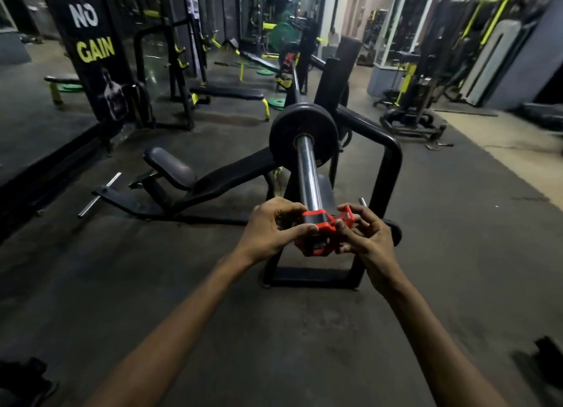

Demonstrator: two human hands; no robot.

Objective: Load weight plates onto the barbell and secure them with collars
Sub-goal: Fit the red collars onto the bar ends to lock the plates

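Note:
The steel barbell sleeve [307, 168] points straight at me from the bench rack. A black weight plate [285, 132] sits far up the sleeve against its inner stop. A red collar [320, 234] rings the very tip of the sleeve, its lever flap swung out to the right. My left hand [274, 231] pinches the collar's left side with thumb and fingers. My right hand [367, 239] holds the right side and the raised lever. A second red collar [288, 61] shows at the bar's far end.
A black incline bench frame [393, 162] surrounds the bar, with its seat pad [170, 167] to the left. Flat benches [227, 93] and green plates [278, 102] lie farther back. A banner pillar [91, 50] stands at left. Dark rubber floor lies under my arms.

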